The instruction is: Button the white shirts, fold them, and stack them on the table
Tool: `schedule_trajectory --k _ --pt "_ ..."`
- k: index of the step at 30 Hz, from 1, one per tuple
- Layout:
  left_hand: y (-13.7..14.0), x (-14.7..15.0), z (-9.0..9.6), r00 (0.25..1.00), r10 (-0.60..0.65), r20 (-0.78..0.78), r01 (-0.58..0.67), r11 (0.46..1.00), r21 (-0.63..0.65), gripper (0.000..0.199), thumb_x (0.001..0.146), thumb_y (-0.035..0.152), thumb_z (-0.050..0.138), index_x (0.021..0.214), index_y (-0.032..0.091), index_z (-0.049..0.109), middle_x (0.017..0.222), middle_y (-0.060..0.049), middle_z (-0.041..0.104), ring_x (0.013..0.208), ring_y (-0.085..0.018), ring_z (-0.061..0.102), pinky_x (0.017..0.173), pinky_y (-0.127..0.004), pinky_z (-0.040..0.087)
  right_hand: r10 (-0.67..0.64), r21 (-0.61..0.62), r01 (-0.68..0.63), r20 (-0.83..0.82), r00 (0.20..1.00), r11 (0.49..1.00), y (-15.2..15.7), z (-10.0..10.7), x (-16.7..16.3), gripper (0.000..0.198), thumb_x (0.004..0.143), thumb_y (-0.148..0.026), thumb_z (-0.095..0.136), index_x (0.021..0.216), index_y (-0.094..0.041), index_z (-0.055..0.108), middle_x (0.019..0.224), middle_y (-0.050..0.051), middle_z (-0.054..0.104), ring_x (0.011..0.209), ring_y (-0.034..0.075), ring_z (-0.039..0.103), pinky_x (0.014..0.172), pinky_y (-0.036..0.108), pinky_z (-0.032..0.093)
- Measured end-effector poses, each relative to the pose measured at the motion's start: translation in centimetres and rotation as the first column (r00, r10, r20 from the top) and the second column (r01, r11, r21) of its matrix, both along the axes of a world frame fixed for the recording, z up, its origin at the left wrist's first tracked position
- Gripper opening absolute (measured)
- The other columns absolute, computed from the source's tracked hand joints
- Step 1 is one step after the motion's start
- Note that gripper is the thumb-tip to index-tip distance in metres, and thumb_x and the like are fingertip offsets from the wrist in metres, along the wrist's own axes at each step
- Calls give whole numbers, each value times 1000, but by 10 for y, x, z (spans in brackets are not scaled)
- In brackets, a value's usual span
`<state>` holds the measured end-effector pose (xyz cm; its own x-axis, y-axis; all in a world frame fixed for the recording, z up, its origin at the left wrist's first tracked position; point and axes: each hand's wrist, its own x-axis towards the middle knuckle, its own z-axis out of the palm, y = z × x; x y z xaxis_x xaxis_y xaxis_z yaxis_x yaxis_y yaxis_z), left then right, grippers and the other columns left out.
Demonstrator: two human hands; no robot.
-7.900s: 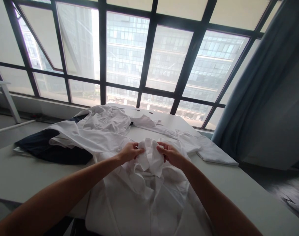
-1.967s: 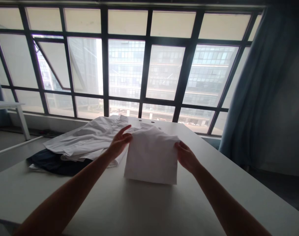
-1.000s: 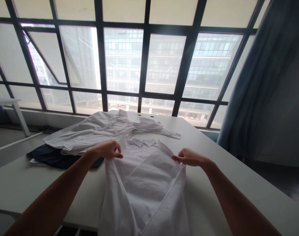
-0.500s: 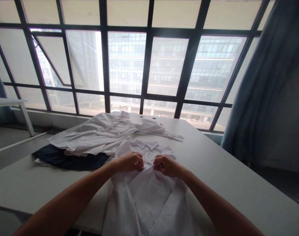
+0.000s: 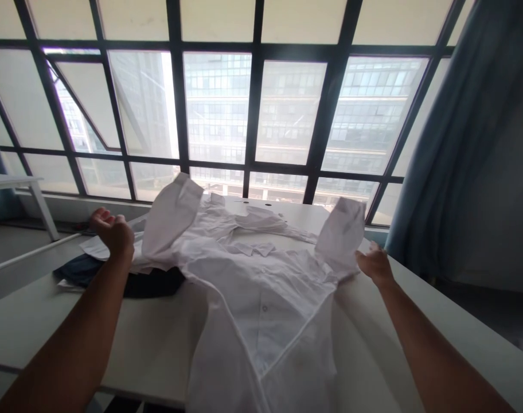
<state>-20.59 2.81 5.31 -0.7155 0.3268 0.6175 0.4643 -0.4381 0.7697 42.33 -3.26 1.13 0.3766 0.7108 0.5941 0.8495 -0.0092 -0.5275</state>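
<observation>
A white button-up shirt (image 5: pixel 264 287) lies spread on the table with its collar toward the window and its lower part toward me. Both sleeves are raised in the air at its sides: the left sleeve (image 5: pixel 171 215) and the right sleeve (image 5: pixel 341 232). My left hand (image 5: pixel 115 232) is off to the left of its sleeve, fingers apart and bent upward, holding nothing. Just beside the right sleeve is my right hand (image 5: pixel 375 264), its fingers apart and somewhat blurred; no cloth shows in its grasp.
Behind the shirt, another white shirt (image 5: pixel 261 221) lies rumpled on the white table (image 5: pixel 416 321). A dark navy garment (image 5: pixel 158 284) is at the left under white cloth. A second white table (image 5: pixel 12 182) stands far left. Windows and a blue curtain (image 5: pixel 446 155) are beyond.
Both hands were together at the shirt's middle, gripping cloth; now they are spread wide apart. The sleeves, which lay folded inward over the shirt, have swung outward and up.
</observation>
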Motion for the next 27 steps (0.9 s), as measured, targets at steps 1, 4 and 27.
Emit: schedule_trajectory --k 1,4,27 --pt "-1 7 -1 998 20 -60 -20 1000 3 30 88 33 49 111 16 57 114 -10 64 111 -28 58 95 -47 44 -23 -9 23 11 1000 1000 2 -1 -13 35 82 -19 54 112 -4 62 105 24 64 92 27 64 87 39 48" --pt "-11 59 -6 888 -151 -434 130 989 -77 26 89 27 48 101 11 64 104 -10 68 100 -25 63 91 -42 49 125 -15 -125 68 990 992 3 -3 -69 32 82 -22 57 112 -13 65 116 14 65 95 21 65 93 34 47" --pt "-51 229 -76 -73 -964 -256 262 229 -938 22 79 18 66 98 19 77 69 3 64 61 -8 52 57 -16 37 676 -793 -335 127 725 508 -19 -23 -217 35 86 -46 56 75 -16 71 67 4 67 58 13 50 52 24 26"
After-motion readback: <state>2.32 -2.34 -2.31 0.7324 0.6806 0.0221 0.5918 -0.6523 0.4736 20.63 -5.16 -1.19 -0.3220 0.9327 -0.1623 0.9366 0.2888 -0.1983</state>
